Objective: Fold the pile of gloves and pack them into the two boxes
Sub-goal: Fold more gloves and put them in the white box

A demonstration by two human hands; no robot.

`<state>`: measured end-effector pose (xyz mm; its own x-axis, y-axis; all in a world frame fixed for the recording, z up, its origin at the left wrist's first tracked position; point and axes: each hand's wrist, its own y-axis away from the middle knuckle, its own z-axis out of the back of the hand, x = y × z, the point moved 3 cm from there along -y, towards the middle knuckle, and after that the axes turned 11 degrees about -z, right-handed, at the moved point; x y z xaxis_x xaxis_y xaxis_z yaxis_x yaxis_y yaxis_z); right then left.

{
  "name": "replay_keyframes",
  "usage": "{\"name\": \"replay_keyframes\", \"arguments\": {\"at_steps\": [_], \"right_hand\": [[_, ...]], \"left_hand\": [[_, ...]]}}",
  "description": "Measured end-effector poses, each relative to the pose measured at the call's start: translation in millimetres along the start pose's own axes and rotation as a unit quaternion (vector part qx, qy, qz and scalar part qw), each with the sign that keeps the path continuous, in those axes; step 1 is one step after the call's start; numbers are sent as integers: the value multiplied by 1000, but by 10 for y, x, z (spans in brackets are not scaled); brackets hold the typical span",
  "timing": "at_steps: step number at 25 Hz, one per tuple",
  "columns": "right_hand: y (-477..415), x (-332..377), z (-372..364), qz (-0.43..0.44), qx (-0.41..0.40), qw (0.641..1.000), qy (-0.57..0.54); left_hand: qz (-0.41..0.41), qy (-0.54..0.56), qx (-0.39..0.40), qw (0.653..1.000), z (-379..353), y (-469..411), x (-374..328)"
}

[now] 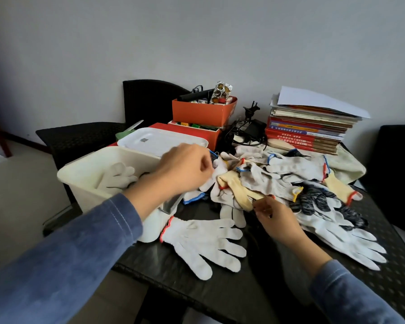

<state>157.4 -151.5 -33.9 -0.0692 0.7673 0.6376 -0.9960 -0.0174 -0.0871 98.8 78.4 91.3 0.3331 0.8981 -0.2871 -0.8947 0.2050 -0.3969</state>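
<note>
White gloves (262,181) lie piled on the black bench (220,288), right of the cream box (89,183). Left hand (185,167) fingers pinch a white glove; right hand (274,213) fingers pinch a yellow glove (239,190).

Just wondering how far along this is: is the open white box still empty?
No, at least one white glove already lies inside the open white box.

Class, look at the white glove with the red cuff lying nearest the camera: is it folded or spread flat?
Spread flat. The white glove lies open on the black table, all its fingers splayed apart, with no crease or doubled layer visible.
</note>
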Motion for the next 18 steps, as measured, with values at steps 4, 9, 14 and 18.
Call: {"name": "replay_keyframes", "arguments": {"at_steps": [4,9,14,18], "right_hand": [[-7,-137,21,7,2,1000,15],[-274,-241,274,15,-163,983,82],[-731,-120,316,71,-185,956,215],[-999,49,123,37,-111,960,255]], "left_hand": [[-34,36,97,994,-793,-46,-249],[-38,102,116,987,-1532,-158,-317],[25,134,68,988,-1863,-206,-296],[63,154,2,986,-1958,-116,-269]]}}
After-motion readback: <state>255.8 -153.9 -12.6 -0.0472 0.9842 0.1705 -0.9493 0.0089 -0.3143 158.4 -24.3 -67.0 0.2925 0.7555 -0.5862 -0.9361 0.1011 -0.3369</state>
